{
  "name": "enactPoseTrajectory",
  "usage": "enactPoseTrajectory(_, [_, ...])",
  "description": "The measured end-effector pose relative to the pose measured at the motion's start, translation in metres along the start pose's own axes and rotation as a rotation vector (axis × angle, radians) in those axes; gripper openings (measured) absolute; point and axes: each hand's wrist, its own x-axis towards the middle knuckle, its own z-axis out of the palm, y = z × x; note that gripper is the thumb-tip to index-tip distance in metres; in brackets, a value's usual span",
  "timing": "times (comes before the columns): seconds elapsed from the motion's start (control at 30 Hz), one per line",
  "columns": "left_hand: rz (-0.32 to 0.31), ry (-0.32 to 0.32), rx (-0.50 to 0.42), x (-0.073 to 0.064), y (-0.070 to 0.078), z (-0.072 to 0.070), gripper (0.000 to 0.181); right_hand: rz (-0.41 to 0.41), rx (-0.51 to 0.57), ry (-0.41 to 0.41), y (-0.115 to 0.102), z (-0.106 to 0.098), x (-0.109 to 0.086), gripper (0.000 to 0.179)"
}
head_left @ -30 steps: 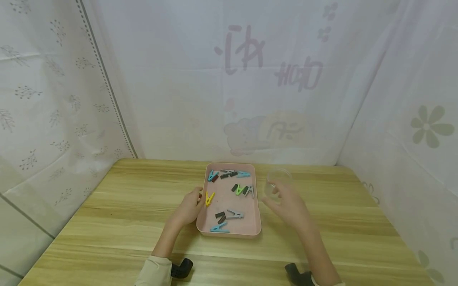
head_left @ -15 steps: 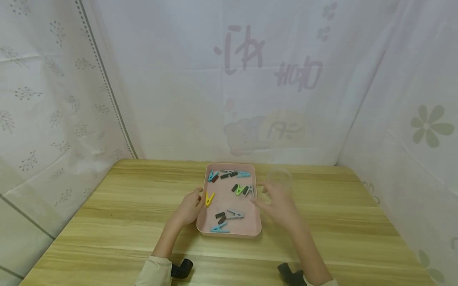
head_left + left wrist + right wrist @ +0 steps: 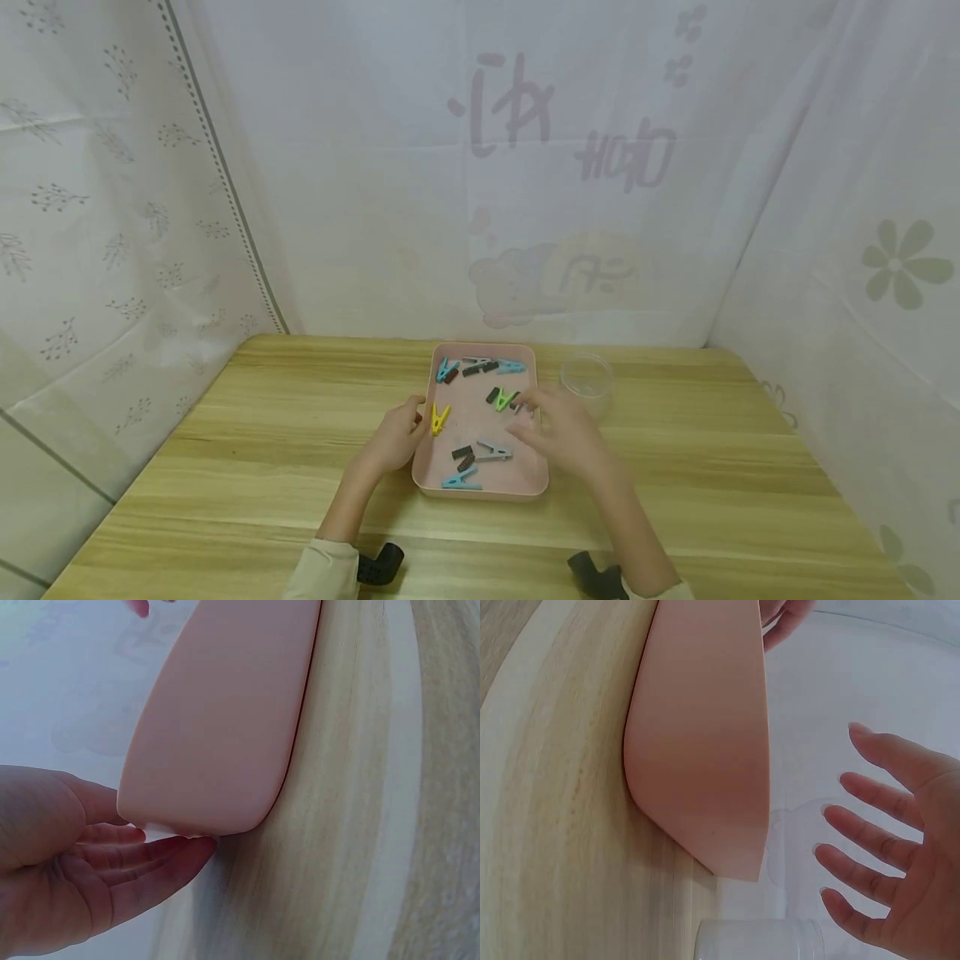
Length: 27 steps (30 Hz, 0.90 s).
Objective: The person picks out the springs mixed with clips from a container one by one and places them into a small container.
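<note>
A pink tray (image 3: pixel 487 425) holds several clothespins and small dark ridged pieces. My left hand (image 3: pixel 393 437) grips the tray's left wall; in the left wrist view its fingers lie against the outside of the wall, and the thumb tip is hidden behind the rim. My right hand (image 3: pixel 566 429) hovers over the tray's right edge with fingers spread, holding nothing. Below it lies a grey clothespin (image 3: pixel 519 407), mostly covered by the fingers, beside a green clothespin (image 3: pixel 503 400). A yellow clothespin (image 3: pixel 439 419) rests near my left hand.
A clear round container (image 3: pixel 587 377) stands right of the tray, behind my right hand; its side shows in the right wrist view. Blue clothespins (image 3: pixel 461 479) and another grey clothespin (image 3: pixel 495 452) lie in the tray. Printed curtains (image 3: pixel 360 208) surround the wooden table (image 3: pixel 262 433).
My right hand has moved left from beside the clear container to above the tray's right side. My left hand stays at the tray's left wall.
</note>
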Motion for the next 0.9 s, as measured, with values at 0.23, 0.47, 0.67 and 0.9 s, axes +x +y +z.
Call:
enactPoseTrajectory(0.23, [-0.004,-0.017,-0.004,0.000,0.000,-0.001,0.043,-0.014,0.066,-0.047,-0.007,0.007,0.005,0.023])
enactPoseTrajectory(0.47, [0.005,-0.012,0.011,-0.001,0.000,-0.001,0.042,0.014,0.102,-0.116,-0.012,0.012,0.006,0.025])
enactPoseTrajectory(0.67, [0.003,-0.010,0.010,0.000,0.000,0.000,0.042,0.009,0.111,-0.189,-0.014,0.018,0.010,0.021])
enactPoseTrajectory(0.9, [-0.002,-0.009,0.015,-0.001,0.001,0.000,0.042,-0.036,0.112,-0.259,-0.016,0.027,0.015,0.018])
